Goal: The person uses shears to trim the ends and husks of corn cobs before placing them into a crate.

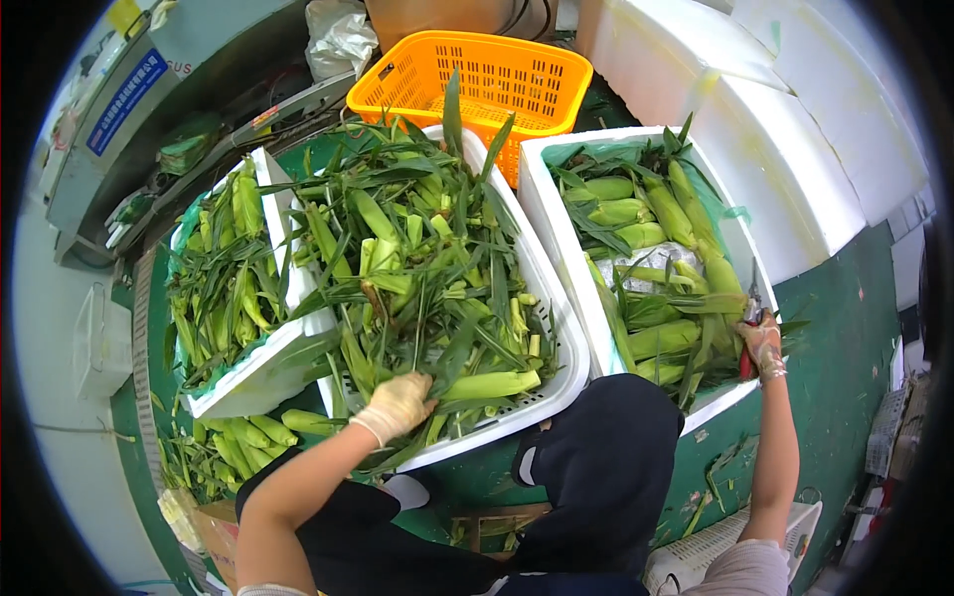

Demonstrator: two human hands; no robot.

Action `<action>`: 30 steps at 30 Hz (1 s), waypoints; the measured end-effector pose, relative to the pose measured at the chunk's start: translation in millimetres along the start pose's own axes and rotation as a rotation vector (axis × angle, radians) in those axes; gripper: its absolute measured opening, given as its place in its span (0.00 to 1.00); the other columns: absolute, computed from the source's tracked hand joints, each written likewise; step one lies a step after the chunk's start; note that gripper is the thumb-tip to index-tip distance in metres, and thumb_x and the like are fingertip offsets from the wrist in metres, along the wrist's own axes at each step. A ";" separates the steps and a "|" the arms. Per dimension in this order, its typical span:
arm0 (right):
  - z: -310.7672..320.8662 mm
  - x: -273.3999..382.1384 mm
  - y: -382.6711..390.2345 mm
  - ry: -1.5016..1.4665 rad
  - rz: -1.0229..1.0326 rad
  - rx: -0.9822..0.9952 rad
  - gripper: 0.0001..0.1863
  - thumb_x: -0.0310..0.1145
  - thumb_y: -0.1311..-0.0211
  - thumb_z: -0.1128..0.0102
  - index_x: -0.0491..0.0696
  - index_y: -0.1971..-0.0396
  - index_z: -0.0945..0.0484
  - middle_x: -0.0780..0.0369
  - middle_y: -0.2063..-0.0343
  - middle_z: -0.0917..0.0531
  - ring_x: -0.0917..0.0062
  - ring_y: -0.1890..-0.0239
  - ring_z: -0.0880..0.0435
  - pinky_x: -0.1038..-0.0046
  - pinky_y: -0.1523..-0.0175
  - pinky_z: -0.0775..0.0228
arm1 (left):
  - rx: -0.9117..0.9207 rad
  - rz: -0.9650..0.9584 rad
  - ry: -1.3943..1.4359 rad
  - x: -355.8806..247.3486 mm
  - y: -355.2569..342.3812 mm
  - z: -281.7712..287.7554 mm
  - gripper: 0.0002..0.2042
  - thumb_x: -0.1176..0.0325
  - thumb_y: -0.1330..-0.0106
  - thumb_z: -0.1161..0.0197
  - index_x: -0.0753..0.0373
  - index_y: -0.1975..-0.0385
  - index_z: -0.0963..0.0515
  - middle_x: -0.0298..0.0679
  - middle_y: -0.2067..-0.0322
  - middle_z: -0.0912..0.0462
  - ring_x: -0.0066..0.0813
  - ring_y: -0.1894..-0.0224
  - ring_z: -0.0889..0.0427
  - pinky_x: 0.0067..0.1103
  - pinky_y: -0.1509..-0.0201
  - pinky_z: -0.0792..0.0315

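My left hand [396, 407], in a pale glove, reaches into a white plastic basket [563, 353] heaped with corn ears and cut leaves. Its fingers curl in among leaves beside a green corn ear [489, 385]; what they hold is hidden. My gloved right hand [764, 348] grips red-handled pruning shears [752, 311], blades upward, at the right rim of a white foam box [543, 174]. That box holds husked-on corn ears [664, 338] lined with green plastic, and a silvery packet [636, 263] lies among them.
A tilted foam box of corn [238, 392] stands left, loose ears [248, 447] lie below it. An orange crate [477, 60] sits behind, white foam boxes [805, 179] at back right, a steel machine [119, 89] at back left. My legs occupy the near middle.
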State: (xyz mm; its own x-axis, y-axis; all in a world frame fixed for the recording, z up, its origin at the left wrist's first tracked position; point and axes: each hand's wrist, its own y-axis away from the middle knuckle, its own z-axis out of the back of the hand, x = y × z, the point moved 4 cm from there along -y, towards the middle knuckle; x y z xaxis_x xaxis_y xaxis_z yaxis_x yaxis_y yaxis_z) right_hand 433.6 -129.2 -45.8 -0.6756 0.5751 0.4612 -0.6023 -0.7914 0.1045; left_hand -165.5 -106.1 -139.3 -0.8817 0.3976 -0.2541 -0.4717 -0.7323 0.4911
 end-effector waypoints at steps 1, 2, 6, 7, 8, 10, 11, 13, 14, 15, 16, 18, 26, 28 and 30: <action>5.6 1.2 10.1 -0.140 0.015 -0.024 0.23 0.36 0.56 0.30 0.38 0.62 0.27 0.54 0.69 0.19 0.66 0.67 0.20 0.68 0.59 0.29 | -0.023 0.006 -0.023 1.6 2.6 -14.2 0.19 0.55 0.38 0.42 0.65 0.59 0.27 0.50 0.63 0.21 0.44 0.58 0.21 0.31 0.53 0.27; 9.6 -18.6 8.6 -0.302 -0.003 -0.009 0.24 0.36 0.55 0.30 0.39 0.61 0.27 0.57 0.71 0.20 0.73 0.70 0.23 0.70 0.62 0.29 | -0.031 0.000 -0.006 2.5 -4.5 -31.2 0.19 0.55 0.37 0.44 0.67 0.60 0.28 0.50 0.63 0.21 0.45 0.59 0.21 0.31 0.54 0.26; 46.4 93.0 57.1 -0.186 0.298 -0.061 0.31 0.41 0.55 0.28 0.39 0.54 0.30 0.55 0.67 0.19 0.68 0.68 0.20 0.68 0.61 0.27 | 0.227 0.298 0.003 56.9 -44.9 -126.3 0.15 0.63 0.37 0.46 0.66 0.58 0.22 0.49 0.55 0.21 0.45 0.53 0.21 0.31 0.50 0.27; 55.8 134.2 70.0 -0.102 0.407 -0.087 0.34 0.42 0.54 0.28 0.39 0.52 0.32 0.54 0.66 0.19 0.66 0.67 0.19 0.67 0.61 0.26 | 0.232 0.339 -0.011 72.4 -53.6 -144.8 0.14 0.65 0.36 0.48 0.66 0.57 0.21 0.48 0.53 0.20 0.45 0.52 0.21 0.31 0.49 0.27; 60.7 168.3 80.0 -0.090 0.496 -0.071 0.37 0.44 0.55 0.28 0.40 0.49 0.34 0.53 0.65 0.19 0.64 0.67 0.19 0.66 0.60 0.26 | 0.251 0.200 -0.098 76.6 -54.1 -152.6 0.15 0.67 0.36 0.50 0.65 0.55 0.21 0.46 0.52 0.21 0.43 0.50 0.22 0.30 0.48 0.28; 61.7 223.7 89.5 -0.070 0.644 0.000 0.40 0.46 0.56 0.27 0.40 0.47 0.36 0.51 0.65 0.20 0.61 0.66 0.19 0.65 0.60 0.26 | 0.488 0.073 -0.160 68.0 -49.0 -140.6 0.17 0.72 0.35 0.54 0.62 0.51 0.22 0.46 0.47 0.24 0.40 0.44 0.26 0.29 0.45 0.30; 63.5 236.9 91.9 -0.045 0.685 0.025 0.41 0.46 0.56 0.27 0.40 0.47 0.36 0.50 0.66 0.20 0.60 0.66 0.19 0.64 0.60 0.26 | 0.692 -0.122 -0.331 36.2 -50.5 -103.9 0.17 0.66 0.36 0.50 0.63 0.50 0.23 0.46 0.45 0.26 0.40 0.44 0.27 0.29 0.44 0.31; 64.2 268.7 107.1 -0.123 0.857 -0.045 0.39 0.46 0.57 0.26 0.40 0.50 0.35 0.51 0.69 0.21 0.59 0.68 0.20 0.64 0.61 0.27 | 0.440 0.240 0.096 14.6 -17.6 -22.8 0.22 0.58 0.40 0.43 0.65 0.50 0.23 0.48 0.47 0.25 0.42 0.45 0.26 0.31 0.44 0.31; 59.4 287.2 116.2 -0.195 0.890 0.034 0.36 0.46 0.57 0.26 0.41 0.54 0.34 0.52 0.69 0.21 0.59 0.68 0.21 0.64 0.62 0.28 | 0.319 0.244 0.115 9.4 4.8 14.0 0.25 0.56 0.43 0.40 0.65 0.49 0.25 0.50 0.47 0.25 0.45 0.45 0.27 0.32 0.44 0.31; 51.6 302.4 124.5 -0.167 0.840 0.077 0.33 0.42 0.59 0.24 0.43 0.57 0.32 0.58 0.69 0.20 0.67 0.67 0.20 0.68 0.61 0.26 | 0.195 0.238 0.137 3.8 25.5 48.4 0.28 0.53 0.46 0.37 0.66 0.49 0.26 0.51 0.48 0.25 0.47 0.45 0.27 0.33 0.44 0.32; 42.0 316.4 137.0 -0.267 0.858 0.126 0.32 0.42 0.59 0.24 0.44 0.58 0.32 0.60 0.70 0.21 0.70 0.68 0.21 0.69 0.61 0.26 | -0.052 0.181 0.175 -6.0 47.6 88.8 0.31 0.53 0.46 0.35 0.68 0.46 0.29 0.51 0.48 0.25 0.46 0.45 0.27 0.30 0.42 0.32; -2.1 336.6 159.8 -0.538 0.759 0.341 0.31 0.41 0.57 0.24 0.46 0.58 0.33 0.61 0.69 0.23 0.71 0.68 0.21 0.70 0.62 0.27 | -0.533 0.071 0.571 -9.0 79.6 141.3 0.33 0.55 0.43 0.35 0.70 0.42 0.34 0.48 0.50 0.24 0.40 0.46 0.26 0.27 0.42 0.33; -130.2 400.1 276.9 -0.448 0.866 0.713 0.39 0.51 0.56 0.28 0.41 0.53 0.37 0.50 0.63 0.23 0.60 0.61 0.21 0.63 0.54 0.29 | -1.175 -0.081 1.268 35.4 97.1 208.5 0.20 0.67 0.45 0.31 0.66 0.55 0.29 0.35 0.64 0.21 0.25 0.65 0.23 0.22 0.58 0.28; -132.4 396.4 267.1 -0.294 0.958 0.523 0.39 0.51 0.54 0.29 0.38 0.52 0.37 0.53 0.65 0.19 0.62 0.62 0.18 0.66 0.55 0.28 | -1.067 -0.205 1.567 68.2 95.4 197.9 0.18 0.72 0.45 0.33 0.64 0.56 0.29 0.34 0.65 0.22 0.24 0.65 0.24 0.22 0.60 0.27; -109.2 405.9 258.5 -0.098 1.007 0.512 0.49 0.57 0.56 0.31 0.33 0.47 0.41 0.42 0.51 0.26 0.55 0.48 0.25 0.64 0.45 0.32 | -1.019 0.344 0.534 86.4 109.2 193.6 0.20 0.67 0.48 0.35 0.63 0.56 0.30 0.35 0.62 0.22 0.27 0.62 0.23 0.24 0.61 0.26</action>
State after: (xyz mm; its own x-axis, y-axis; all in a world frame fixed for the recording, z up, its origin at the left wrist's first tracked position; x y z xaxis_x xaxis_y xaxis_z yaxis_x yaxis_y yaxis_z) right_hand -42.7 -77.6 72.2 -0.7050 -0.3722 0.6036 0.4564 -0.8896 -0.0155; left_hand -291.4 -44.6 53.7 -0.7416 -0.0076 -0.6708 0.2110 -0.9518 -0.2225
